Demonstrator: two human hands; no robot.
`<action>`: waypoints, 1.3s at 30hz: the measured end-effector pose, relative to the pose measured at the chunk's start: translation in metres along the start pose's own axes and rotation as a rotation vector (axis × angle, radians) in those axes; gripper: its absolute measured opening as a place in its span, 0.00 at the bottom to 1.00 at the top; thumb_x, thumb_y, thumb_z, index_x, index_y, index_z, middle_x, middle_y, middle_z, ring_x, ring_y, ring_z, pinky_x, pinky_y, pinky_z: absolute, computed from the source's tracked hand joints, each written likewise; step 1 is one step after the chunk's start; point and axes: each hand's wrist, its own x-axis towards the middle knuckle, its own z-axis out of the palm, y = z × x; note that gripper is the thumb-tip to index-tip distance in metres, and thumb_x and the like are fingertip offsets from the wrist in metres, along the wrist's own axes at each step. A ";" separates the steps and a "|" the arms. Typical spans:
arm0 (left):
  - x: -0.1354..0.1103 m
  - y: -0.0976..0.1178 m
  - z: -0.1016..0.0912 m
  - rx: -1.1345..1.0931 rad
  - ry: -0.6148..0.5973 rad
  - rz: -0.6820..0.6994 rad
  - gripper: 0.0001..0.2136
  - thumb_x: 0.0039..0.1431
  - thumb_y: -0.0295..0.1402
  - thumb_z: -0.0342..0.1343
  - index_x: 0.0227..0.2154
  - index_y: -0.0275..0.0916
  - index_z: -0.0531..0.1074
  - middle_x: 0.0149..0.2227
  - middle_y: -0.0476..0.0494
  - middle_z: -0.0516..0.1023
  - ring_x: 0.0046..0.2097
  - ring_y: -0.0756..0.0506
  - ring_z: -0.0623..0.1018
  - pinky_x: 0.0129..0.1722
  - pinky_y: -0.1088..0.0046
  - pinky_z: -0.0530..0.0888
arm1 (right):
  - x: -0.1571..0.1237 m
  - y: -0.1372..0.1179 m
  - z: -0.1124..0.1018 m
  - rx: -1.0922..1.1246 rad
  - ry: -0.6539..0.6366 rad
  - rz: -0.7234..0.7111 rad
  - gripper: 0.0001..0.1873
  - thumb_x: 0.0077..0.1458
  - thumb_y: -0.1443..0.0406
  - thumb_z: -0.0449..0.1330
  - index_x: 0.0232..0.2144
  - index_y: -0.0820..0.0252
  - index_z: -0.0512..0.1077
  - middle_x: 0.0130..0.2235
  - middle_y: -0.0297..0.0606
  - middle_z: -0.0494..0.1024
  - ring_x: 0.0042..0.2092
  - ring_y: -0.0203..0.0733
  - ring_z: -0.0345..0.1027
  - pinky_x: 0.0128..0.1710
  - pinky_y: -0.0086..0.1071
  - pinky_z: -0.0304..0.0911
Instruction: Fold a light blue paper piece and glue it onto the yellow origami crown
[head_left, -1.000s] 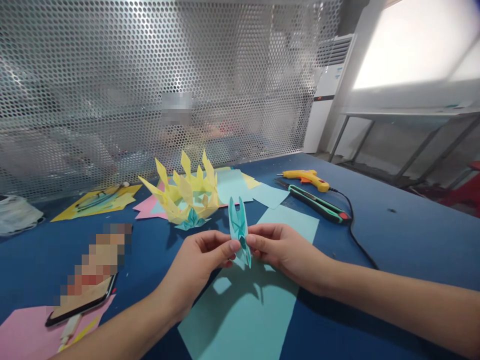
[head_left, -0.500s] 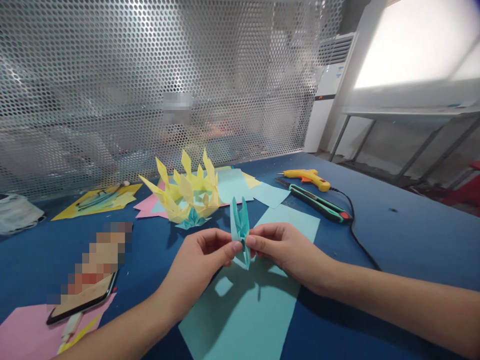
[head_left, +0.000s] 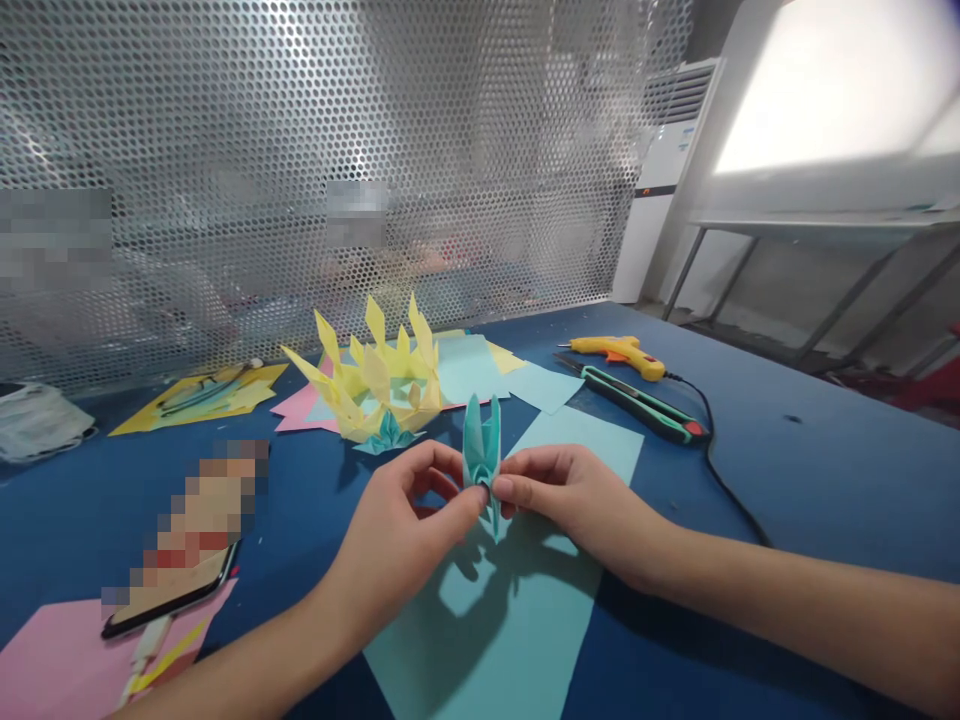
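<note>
A small folded teal paper piece stands upright between my two hands, its two points up. My left hand pinches its lower part from the left with thumb and fingers. My right hand pinches the same spot from the right. Both hands hover just above a large teal paper sheet lying on the blue table. Behind them stands a spiky yellow paper flower with a teal piece at its base.
A phone lies at the left on pink paper. A yellow glue gun with a black cord and a green utility knife lie at the right. Loose coloured sheets lie behind. A perforated metal screen closes the back.
The teal piece's two points have closed together and it sits slightly lower between my fingers. My left fingers have lifted and spread a little. The view shifted slightly.
</note>
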 end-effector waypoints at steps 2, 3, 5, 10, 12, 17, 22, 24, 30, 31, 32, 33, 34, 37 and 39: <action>0.000 -0.001 0.000 -0.019 -0.007 0.003 0.08 0.50 0.37 0.59 0.27 0.41 0.67 0.24 0.54 0.69 0.24 0.53 0.69 0.25 0.78 0.68 | 0.000 0.001 0.000 -0.015 -0.001 -0.022 0.12 0.42 0.57 0.69 0.25 0.59 0.77 0.23 0.30 0.74 0.26 0.31 0.60 0.27 0.27 0.54; 0.001 -0.001 0.000 -0.030 -0.014 0.004 0.07 0.51 0.38 0.58 0.27 0.41 0.67 0.24 0.54 0.69 0.24 0.53 0.68 0.25 0.78 0.69 | -0.001 0.001 0.001 -0.021 0.000 -0.032 0.12 0.42 0.57 0.69 0.25 0.59 0.77 0.23 0.30 0.73 0.26 0.32 0.61 0.27 0.28 0.54; 0.001 0.000 0.001 -0.050 -0.032 0.002 0.07 0.51 0.38 0.57 0.28 0.40 0.68 0.25 0.53 0.70 0.24 0.53 0.68 0.25 0.77 0.69 | -0.002 0.001 0.002 -0.031 0.006 -0.054 0.11 0.42 0.57 0.69 0.24 0.59 0.77 0.23 0.30 0.73 0.26 0.33 0.62 0.27 0.28 0.56; 0.000 -0.002 0.005 -0.078 -0.062 -0.010 0.08 0.51 0.39 0.56 0.28 0.40 0.66 0.24 0.53 0.69 0.25 0.52 0.68 0.25 0.76 0.70 | -0.005 0.000 0.004 -0.051 0.022 -0.104 0.10 0.41 0.58 0.69 0.23 0.58 0.77 0.23 0.30 0.73 0.28 0.35 0.64 0.30 0.29 0.59; -0.001 -0.002 0.006 -0.083 -0.076 -0.017 0.08 0.52 0.39 0.55 0.28 0.41 0.64 0.23 0.54 0.68 0.25 0.51 0.67 0.25 0.76 0.69 | -0.006 0.000 0.004 -0.057 0.015 -0.121 0.09 0.42 0.58 0.69 0.23 0.57 0.77 0.24 0.30 0.74 0.29 0.36 0.65 0.32 0.30 0.60; -0.001 -0.002 0.005 -0.107 -0.110 -0.028 0.08 0.53 0.39 0.54 0.28 0.41 0.64 0.24 0.55 0.69 0.22 0.54 0.66 0.24 0.78 0.67 | -0.006 0.000 0.005 -0.088 0.014 -0.138 0.08 0.42 0.61 0.69 0.22 0.57 0.76 0.23 0.29 0.74 0.30 0.36 0.66 0.34 0.29 0.60; 0.002 -0.003 0.004 -0.160 -0.123 -0.034 0.06 0.51 0.36 0.56 0.28 0.40 0.67 0.24 0.54 0.69 0.23 0.53 0.68 0.27 0.76 0.70 | -0.002 0.002 0.002 -0.086 0.003 -0.085 0.12 0.42 0.57 0.69 0.23 0.59 0.75 0.24 0.31 0.74 0.27 0.35 0.65 0.29 0.29 0.59; 0.003 -0.004 0.004 -0.175 -0.115 -0.023 0.07 0.50 0.34 0.57 0.31 0.39 0.68 0.29 0.51 0.72 0.26 0.52 0.70 0.28 0.75 0.71 | -0.001 0.003 0.000 -0.082 -0.004 -0.073 0.12 0.43 0.57 0.69 0.24 0.60 0.75 0.24 0.31 0.74 0.27 0.34 0.65 0.28 0.28 0.59; 0.003 -0.006 0.004 -0.146 -0.089 0.024 0.11 0.49 0.31 0.58 0.37 0.40 0.69 0.32 0.48 0.74 0.36 0.47 0.72 0.32 0.73 0.72 | -0.002 0.002 0.000 -0.056 -0.013 -0.069 0.14 0.43 0.56 0.69 0.23 0.60 0.74 0.24 0.30 0.74 0.28 0.33 0.65 0.29 0.27 0.59; 0.002 -0.005 0.004 -0.134 -0.086 0.032 0.11 0.49 0.30 0.58 0.37 0.40 0.69 0.33 0.47 0.75 0.36 0.47 0.73 0.32 0.72 0.72 | -0.002 0.002 0.001 -0.053 -0.014 -0.067 0.14 0.43 0.56 0.69 0.23 0.60 0.74 0.24 0.31 0.74 0.27 0.33 0.65 0.29 0.27 0.59; 0.002 -0.004 0.004 -0.124 -0.083 0.042 0.10 0.49 0.30 0.58 0.37 0.40 0.69 0.34 0.47 0.76 0.36 0.46 0.73 0.32 0.72 0.72 | -0.002 0.002 0.001 -0.051 -0.016 -0.064 0.15 0.43 0.55 0.69 0.23 0.60 0.73 0.24 0.31 0.73 0.27 0.33 0.65 0.29 0.28 0.59; 0.001 -0.003 0.005 -0.114 -0.080 0.051 0.11 0.49 0.29 0.58 0.37 0.40 0.69 0.36 0.46 0.76 0.36 0.46 0.73 0.31 0.72 0.73 | -0.002 0.001 0.001 -0.051 -0.017 -0.062 0.15 0.43 0.55 0.69 0.23 0.60 0.73 0.24 0.31 0.73 0.26 0.33 0.64 0.29 0.28 0.59; 0.001 -0.002 0.005 -0.106 -0.075 0.059 0.11 0.48 0.28 0.58 0.37 0.41 0.69 0.37 0.46 0.76 0.37 0.46 0.74 0.32 0.71 0.73 | -0.002 0.001 0.001 -0.050 -0.020 -0.060 0.15 0.43 0.55 0.68 0.23 0.60 0.73 0.24 0.31 0.73 0.26 0.33 0.64 0.28 0.28 0.59; 0.001 -0.001 0.005 -0.097 -0.053 0.075 0.13 0.48 0.27 0.59 0.38 0.41 0.68 0.39 0.47 0.76 0.40 0.45 0.75 0.34 0.71 0.74 | -0.001 0.000 0.000 -0.053 -0.022 -0.070 0.15 0.45 0.54 0.67 0.24 0.60 0.73 0.25 0.31 0.73 0.27 0.33 0.64 0.28 0.28 0.58; 0.002 -0.001 0.004 -0.102 -0.022 0.072 0.14 0.49 0.29 0.59 0.40 0.41 0.68 0.37 0.47 0.76 0.40 0.45 0.75 0.35 0.71 0.74 | 0.000 -0.001 -0.001 -0.063 -0.016 -0.083 0.15 0.47 0.54 0.67 0.24 0.60 0.73 0.25 0.31 0.73 0.28 0.33 0.64 0.29 0.27 0.58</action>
